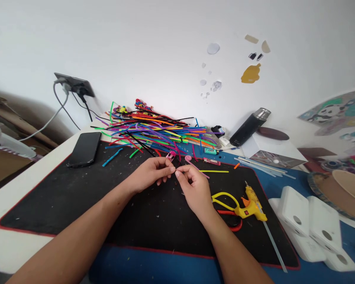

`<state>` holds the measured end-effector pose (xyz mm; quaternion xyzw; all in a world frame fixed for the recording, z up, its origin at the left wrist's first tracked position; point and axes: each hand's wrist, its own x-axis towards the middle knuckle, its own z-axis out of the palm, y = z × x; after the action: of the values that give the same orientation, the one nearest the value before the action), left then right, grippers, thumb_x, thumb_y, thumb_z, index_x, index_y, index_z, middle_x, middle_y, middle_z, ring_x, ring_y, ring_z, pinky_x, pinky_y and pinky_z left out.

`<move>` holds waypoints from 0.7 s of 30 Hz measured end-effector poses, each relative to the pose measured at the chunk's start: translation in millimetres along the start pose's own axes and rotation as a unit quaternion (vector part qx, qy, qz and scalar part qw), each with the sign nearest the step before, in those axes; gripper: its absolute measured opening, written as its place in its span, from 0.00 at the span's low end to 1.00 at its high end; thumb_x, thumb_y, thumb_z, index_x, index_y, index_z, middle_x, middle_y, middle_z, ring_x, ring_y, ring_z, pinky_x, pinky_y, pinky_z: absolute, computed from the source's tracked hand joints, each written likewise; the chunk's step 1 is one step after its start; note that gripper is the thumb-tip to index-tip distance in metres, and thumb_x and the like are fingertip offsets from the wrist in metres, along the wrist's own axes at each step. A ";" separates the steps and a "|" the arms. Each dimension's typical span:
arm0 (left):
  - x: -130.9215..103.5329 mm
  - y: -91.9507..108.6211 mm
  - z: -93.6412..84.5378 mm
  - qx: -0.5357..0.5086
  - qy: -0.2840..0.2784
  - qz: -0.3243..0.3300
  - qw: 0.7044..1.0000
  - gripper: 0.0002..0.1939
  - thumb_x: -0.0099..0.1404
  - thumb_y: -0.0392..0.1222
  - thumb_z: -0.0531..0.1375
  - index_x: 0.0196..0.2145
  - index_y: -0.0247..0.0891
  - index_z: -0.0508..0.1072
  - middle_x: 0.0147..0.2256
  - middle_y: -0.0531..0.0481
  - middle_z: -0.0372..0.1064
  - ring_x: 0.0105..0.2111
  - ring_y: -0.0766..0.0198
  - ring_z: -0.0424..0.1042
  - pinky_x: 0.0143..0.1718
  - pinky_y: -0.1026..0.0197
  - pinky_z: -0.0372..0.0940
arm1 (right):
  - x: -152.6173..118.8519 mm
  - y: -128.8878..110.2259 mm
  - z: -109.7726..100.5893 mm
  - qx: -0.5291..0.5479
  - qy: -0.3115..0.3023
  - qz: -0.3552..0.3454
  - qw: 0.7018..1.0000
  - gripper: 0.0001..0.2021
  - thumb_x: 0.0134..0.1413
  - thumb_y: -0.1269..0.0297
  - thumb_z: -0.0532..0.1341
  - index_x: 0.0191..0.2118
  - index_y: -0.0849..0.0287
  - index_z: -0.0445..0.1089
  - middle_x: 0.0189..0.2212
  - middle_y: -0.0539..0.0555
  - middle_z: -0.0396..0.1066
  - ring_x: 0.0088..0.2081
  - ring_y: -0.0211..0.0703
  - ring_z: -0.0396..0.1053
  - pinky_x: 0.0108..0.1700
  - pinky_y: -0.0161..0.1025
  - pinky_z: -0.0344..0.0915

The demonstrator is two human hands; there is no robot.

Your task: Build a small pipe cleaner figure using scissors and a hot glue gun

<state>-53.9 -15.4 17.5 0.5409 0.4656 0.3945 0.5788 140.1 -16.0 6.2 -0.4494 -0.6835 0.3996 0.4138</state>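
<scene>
Both hands are at the middle of the black mat (77, 197), fingertips nearly meeting. Left hand (154, 172): thumb and forefinger pressed together in a narrow pinch, remaining fingers curled. Right hand (195, 187): likewise pinched, tips facing the left. Whatever lies between the fingertips is too small to identify; grip contents cannot be confirmed

Small pink piece with dark markings (170, 156): located on the far side of the left hand's fingers, just beside them. Pink coil (188, 158): on the mat, beyond the right hand. A yellow stick (217, 171) lies flat to the right of the coil

Heap of coloured fuzzy sticks (154, 128): spread along the wall, many colours, overlapping in disorder, some ends reaching onto the mat. Green lighter (210, 151) and pink lighter (212, 161): near the heap's right end

Yellow glue gun (251, 207): on the mat's right side, a clear glue stick (274, 244) extending towards the near edge. A yellow loop handle (226, 196) and a red loop handle (239, 226) lie beside it, between it and the right wrist. Phone (84, 150): dark screen, at the mat's far left corner. Black bottle (249, 128): tilted, by the wall
</scene>
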 end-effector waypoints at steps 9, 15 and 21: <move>1.3 -6.6 -2.0 0.013 0.015 0.009 1.000 0.22 0.64 0.61 0.68 0.33 0.37 0.73 0.25 0.54 0.67 0.23 0.68 0.65 0.22 0.67 0.61 | 1.3 1.2 0.0 0.059 -0.030 0.046 0.997 0.11 0.62 0.54 0.63 0.36 0.56 0.73 0.19 0.42 0.57 0.21 0.36 0.54 0.24 0.35 0.51; 0.8 -5.2 -0.9 -0.008 0.014 0.011 1.000 0.22 0.63 0.61 0.69 0.32 0.37 0.73 0.26 0.54 0.67 0.23 0.68 0.65 0.22 0.67 0.61 | 1.1 5.8 1.6 0.119 -0.048 0.080 0.988 0.13 0.61 0.51 0.65 0.36 0.56 0.73 0.19 0.41 0.56 0.20 0.35 0.51 0.22 0.34 0.49; -0.6 1.7 0.9 -0.019 0.001 0.011 1.000 0.22 0.61 0.59 0.71 0.33 0.37 0.74 0.27 0.54 0.67 0.24 0.68 0.65 0.22 0.67 0.61 | 2.9 7.7 1.1 0.155 -0.053 0.107 0.981 0.15 0.60 0.47 0.66 0.37 0.56 0.72 0.16 0.40 0.55 0.18 0.35 0.50 0.21 0.34 0.49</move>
<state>-53.1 -16.0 19.2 0.5344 0.4522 0.4102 0.5845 140.6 -11.2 -0.6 -0.4284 -0.5818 0.5660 0.3971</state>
